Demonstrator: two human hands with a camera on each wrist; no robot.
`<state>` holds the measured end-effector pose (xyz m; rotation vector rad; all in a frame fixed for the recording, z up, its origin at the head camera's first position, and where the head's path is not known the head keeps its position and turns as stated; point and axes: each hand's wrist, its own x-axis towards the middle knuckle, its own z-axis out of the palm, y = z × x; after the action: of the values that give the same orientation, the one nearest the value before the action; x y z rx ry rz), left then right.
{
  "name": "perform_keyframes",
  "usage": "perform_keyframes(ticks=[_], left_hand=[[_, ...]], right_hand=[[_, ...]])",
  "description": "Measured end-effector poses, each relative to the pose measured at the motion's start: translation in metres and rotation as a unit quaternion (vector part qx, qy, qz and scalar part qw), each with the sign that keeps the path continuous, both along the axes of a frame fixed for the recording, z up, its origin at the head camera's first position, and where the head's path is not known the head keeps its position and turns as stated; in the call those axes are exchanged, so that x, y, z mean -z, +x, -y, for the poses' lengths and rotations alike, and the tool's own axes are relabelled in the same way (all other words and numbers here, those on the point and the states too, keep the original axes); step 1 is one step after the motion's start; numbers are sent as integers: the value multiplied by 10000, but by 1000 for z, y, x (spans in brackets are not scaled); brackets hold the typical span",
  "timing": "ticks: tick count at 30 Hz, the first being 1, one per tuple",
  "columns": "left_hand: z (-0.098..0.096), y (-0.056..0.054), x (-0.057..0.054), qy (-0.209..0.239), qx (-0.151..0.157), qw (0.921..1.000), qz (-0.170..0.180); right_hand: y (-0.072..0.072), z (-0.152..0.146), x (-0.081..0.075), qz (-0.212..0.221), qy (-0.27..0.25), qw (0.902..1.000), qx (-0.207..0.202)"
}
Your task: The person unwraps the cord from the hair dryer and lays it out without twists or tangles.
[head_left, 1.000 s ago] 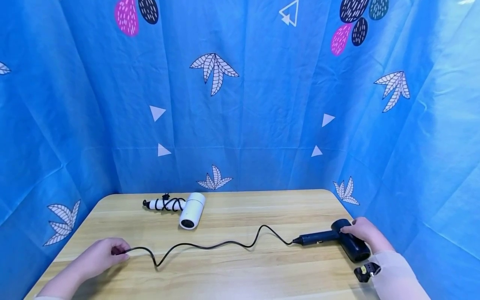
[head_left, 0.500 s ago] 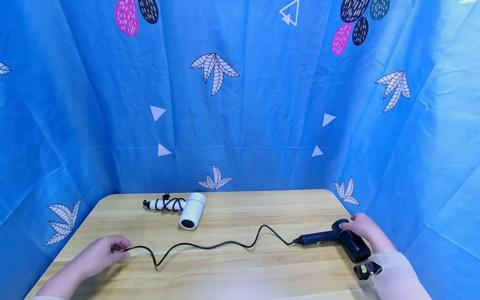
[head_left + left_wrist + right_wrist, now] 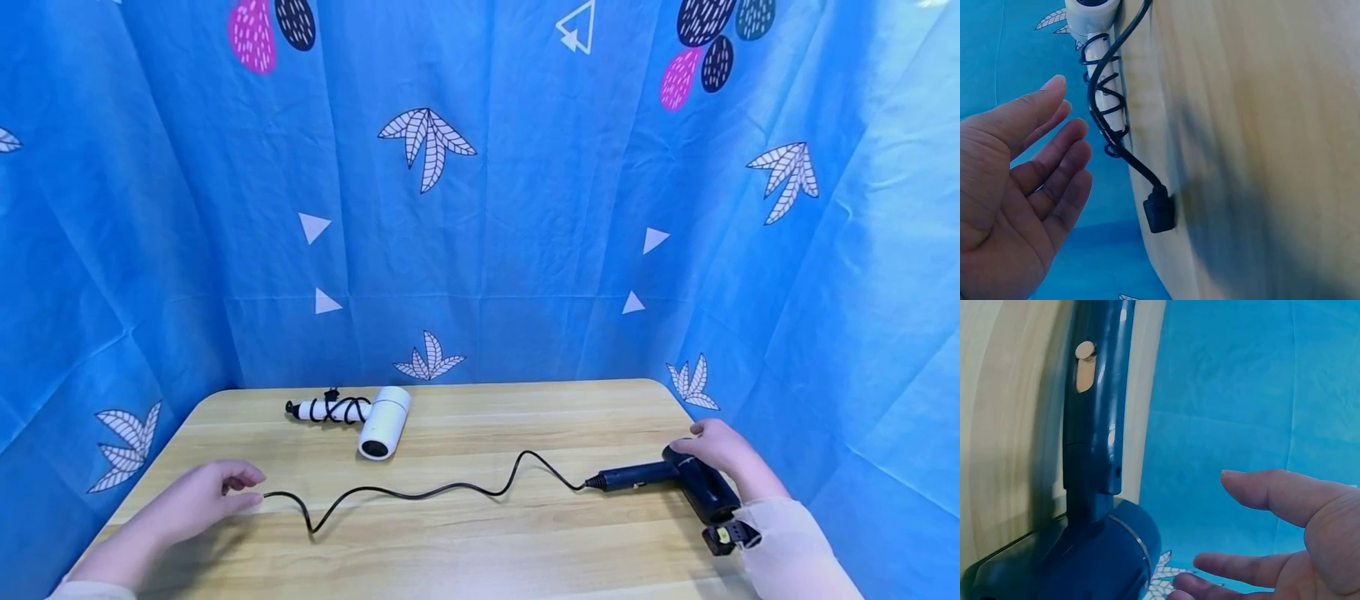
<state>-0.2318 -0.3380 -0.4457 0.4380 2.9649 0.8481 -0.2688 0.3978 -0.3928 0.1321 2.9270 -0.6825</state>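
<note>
A dark hair dryer (image 3: pixel 705 487) lies on the table at the right, its handle (image 3: pixel 1094 406) pointing left. Its black cord (image 3: pixel 420 497) runs in waves across the wood toward my left hand (image 3: pixel 198 504). In the left wrist view, my left hand (image 3: pixel 1016 187) is apart from the cord, fingers loosely bent and holding nothing, and the black plug (image 3: pixel 1160 209) lies on the table beyond the fingertips. Above the dryer's head is my right hand (image 3: pixel 723 454). The right wrist view shows this hand (image 3: pixel 1285 537) off the dryer, thumb and fingers spread.
A white hair dryer (image 3: pixel 384 423) lies toward the back left, its black cord wound round the handle. The wooden table (image 3: pixel 510 417) ends at a blue patterned curtain (image 3: pixel 480 208) at the back and both sides. A small black camera (image 3: pixel 729 537) sits on the right wrist.
My left hand has let go of the cord's end and risen slightly, its fingers parting. My right hand has lifted off the dark hair dryer, which stays in place.
</note>
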Motion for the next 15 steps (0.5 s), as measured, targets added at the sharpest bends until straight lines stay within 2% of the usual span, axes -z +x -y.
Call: perform_keyframes(ticks=[6,15], left_hand=[[-2,-4,-6,13,16,10000,-35],[-4,-4,-11,-15,25,9998,-217]], right_hand=[[0,5,-5,-58,-59,10000,-2],[-1,16,-9,-150,-102,9998,-130]])
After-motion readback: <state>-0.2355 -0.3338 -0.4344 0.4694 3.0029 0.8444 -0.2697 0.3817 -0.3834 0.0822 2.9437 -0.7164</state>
